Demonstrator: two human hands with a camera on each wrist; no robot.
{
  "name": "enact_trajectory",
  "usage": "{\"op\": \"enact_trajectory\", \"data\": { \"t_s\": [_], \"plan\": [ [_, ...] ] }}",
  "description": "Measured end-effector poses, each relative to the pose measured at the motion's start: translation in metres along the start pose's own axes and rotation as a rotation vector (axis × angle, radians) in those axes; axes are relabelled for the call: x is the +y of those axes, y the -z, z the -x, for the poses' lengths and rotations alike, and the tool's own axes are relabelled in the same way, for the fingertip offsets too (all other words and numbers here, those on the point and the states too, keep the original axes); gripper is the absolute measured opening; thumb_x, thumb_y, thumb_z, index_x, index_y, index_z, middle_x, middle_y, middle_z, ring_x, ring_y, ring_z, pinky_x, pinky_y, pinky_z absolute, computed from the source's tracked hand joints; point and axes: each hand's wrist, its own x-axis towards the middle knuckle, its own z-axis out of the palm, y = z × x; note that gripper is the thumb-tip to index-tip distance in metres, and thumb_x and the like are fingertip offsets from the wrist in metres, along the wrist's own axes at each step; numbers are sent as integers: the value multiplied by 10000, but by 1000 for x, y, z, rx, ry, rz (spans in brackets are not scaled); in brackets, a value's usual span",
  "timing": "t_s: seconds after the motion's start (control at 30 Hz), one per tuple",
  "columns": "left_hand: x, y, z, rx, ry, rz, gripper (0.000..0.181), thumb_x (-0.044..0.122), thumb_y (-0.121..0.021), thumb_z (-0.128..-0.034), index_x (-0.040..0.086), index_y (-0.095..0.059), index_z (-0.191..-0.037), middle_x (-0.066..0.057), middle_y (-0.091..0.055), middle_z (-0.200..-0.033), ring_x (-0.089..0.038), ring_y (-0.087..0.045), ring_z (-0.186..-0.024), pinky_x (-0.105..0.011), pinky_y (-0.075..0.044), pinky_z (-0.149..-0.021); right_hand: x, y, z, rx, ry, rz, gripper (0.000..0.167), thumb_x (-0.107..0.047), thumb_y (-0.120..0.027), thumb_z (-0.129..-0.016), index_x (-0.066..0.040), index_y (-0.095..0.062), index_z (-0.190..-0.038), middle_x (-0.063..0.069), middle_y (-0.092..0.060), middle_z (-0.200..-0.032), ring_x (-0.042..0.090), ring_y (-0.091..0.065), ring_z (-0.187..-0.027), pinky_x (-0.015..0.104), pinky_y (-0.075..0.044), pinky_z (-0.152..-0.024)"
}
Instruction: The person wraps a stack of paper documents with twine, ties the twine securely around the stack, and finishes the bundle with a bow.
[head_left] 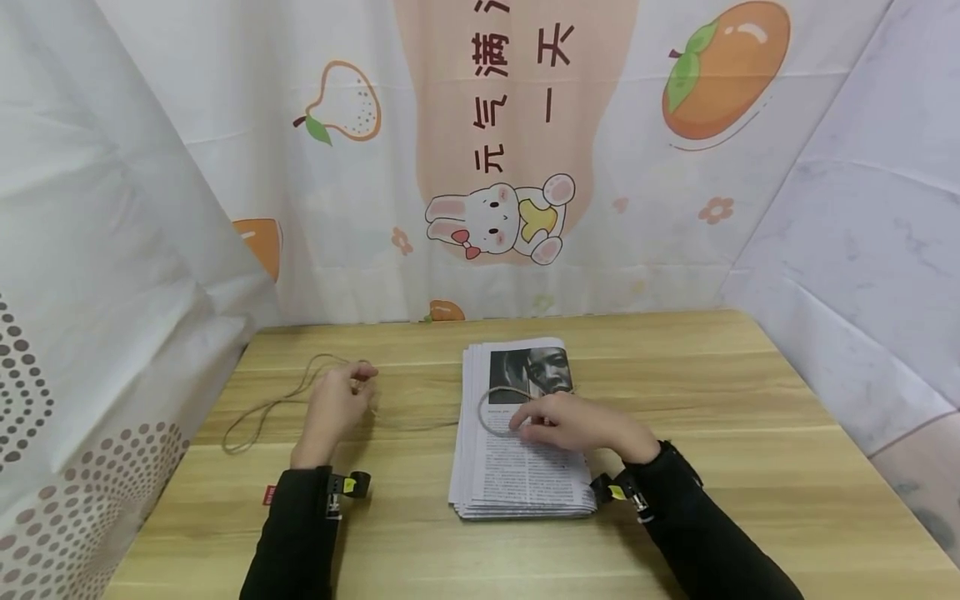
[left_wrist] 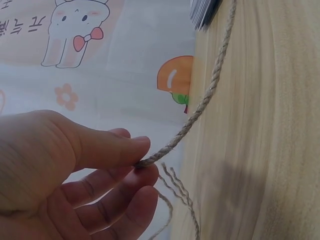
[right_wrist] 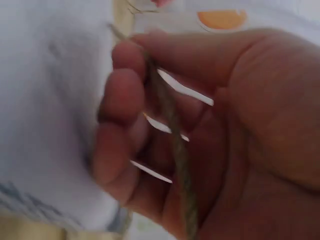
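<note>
A stack of folded newspapers (head_left: 525, 479) lies on the table, its top sheet showing printed text and a dark photo. My left hand (head_left: 337, 408), left of the stack, pinches a length of twine (left_wrist: 204, 100) between thumb and fingertips. From there the twine runs right to the stack's left edge; whether it passes beneath is hidden. Over the papers, my right hand (head_left: 577, 423) pinches twine (right_wrist: 172, 117) between thumb and index finger, and it crosses the palm in the blurred right wrist view. A curved loop of it hangs or lies above the top sheet.
Loose twine loops spread over the wooden table (head_left: 712, 392) to the left of and behind the left hand. A small red tag (head_left: 268, 495) shows beside the left sleeve. A printed curtain (head_left: 337, 183) stands along the table's back edge.
</note>
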Motion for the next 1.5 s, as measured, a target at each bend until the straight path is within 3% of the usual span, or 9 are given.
{"op": "enact_trajectory", "data": {
  "t_s": [0.17, 0.4, 0.5, 0.57, 0.7, 0.87, 1.17, 1.37, 1.5],
  "plan": [
    [-1, 0, -5, -6, -74, -4, 230, -20, -703, -915, -4, -722, -1143, -179, -706, -1100, -307, -687, -887, -448, -555, -755, 1, 19, -3, 71, -36, 3, 216, -83, -592, -1023, -7, -717, -1182, 57, -718, -1010, 63, -559, -753, 270, -468, -674],
    [-3, 1, -10, -37, -100, 26, 261, 6, -689, -940, -15, -697, -1200, -182, -705, -1093, -279, -684, -869, -421, -558, -734, -33, 36, -40, 372, -189, -139, 260, -66, -570, -1032, 34, -679, -1246, 117, -706, -917, 150, -595, -648, 269, -472, -566],
    [-4, 1, -11, -29, -99, 43, 267, 10, -690, -944, -7, -695, -1211, -195, -703, -1108, -279, -682, -870, -406, -556, -711, -52, 40, -54, 494, -137, -204, 276, -119, -594, -1036, -26, -680, -1282, 55, -721, -937, 167, -645, -684, 272, -465, -538],
    [-5, 1, -12, -24, -103, 52, 271, 4, -694, -941, -3, -695, -1212, -205, -700, -1119, -277, -687, -861, -389, -559, -687, -61, 39, -62, 523, -9, -225, 270, -100, -604, -1030, -33, -682, -1280, 60, -728, -954, 170, -669, -694, 281, -483, -540],
    [-6, 0, -13, -19, -116, 59, 274, -1, -697, -939, 5, -698, -1212, -218, -692, -1137, -268, -694, -842, -351, -554, -646, -65, 29, -71, 390, 190, -163, 273, -22, -586, -1022, -14, -679, -1278, 69, -732, -1053, 116, -672, -713, 272, -545, -622],
    [-7, 0, -16, -22, -148, 61, 271, -9, -695, -935, -1, -702, -1206, -221, -690, -1147, -260, -692, -834, -336, -546, -632, -56, 10, -72, 142, 100, 53, 253, -75, -606, -1023, -47, -701, -1256, 43, -742, -1067, 89, -682, -743, 245, -536, -677],
    [-9, 4, -20, -37, -160, 56, 286, -2, -692, -938, -9, -695, -1224, -212, -683, -1167, -271, -699, -867, -358, -571, -669, -46, 5, -71, 120, -78, 233, 128, -121, -631, -1011, -103, -746, -1064, -2, -712, -959, 87, -585, -725, 292, -496, -702],
    [-12, 5, -19, -26, -174, 42, 388, 28, -691, -951, -46, -612, -1324, -247, -609, -1275, -299, -688, -900, -414, -571, -719, -47, 6, -64, 104, -8, 260, 221, -124, -646, -1005, -64, -726, -1202, 74, -705, -1122, 204, -661, -979, 347, -530, -846],
    [-13, 7, -20, -20, -194, 49, 399, 17, -688, -949, -32, -603, -1336, -233, -592, -1301, -334, -686, -974, -465, -578, -780, -44, 8, -47, 187, 31, 272, 309, -159, -681, -987, -73, -683, -1285, 96, -665, -1194, 250, -629, -1073, 420, -514, -905]
  ]
}}
